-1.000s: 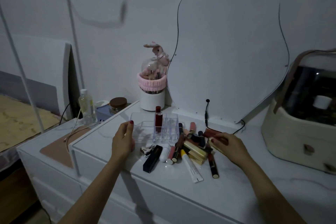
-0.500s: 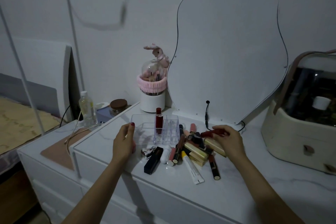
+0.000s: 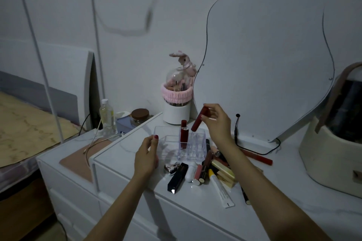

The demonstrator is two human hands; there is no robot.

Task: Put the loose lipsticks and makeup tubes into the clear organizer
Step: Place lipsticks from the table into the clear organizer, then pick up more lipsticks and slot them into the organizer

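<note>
1. Head view: right hand (image 3: 217, 121) pinches a red tube (image 3: 199, 121) near its top, tilted, lower end just above the organizer's (image 3: 166, 144) small back slots.
2. Left hand (image 3: 147, 154) grips the organizer's left wall, fingers curled on the rim, steadying it.
3. One red lipstick (image 3: 184, 135) already stands upright in a slot; the rest sit in a pile (image 3: 207, 170) on the table (image 3: 274, 191) just right of and in front of the organizer.
4. Risk: tube goes in tilted, catches a divider or knocks the standing lipstick.
5. Risk: right forearm hangs over the pile; a low sweep could roll round tubes off the front edge.
6. Organizer: clear hard plastic, thin dividers, hard to see in dim light. Tubes: smooth, glossy cylinders, some square-sided.
</note>
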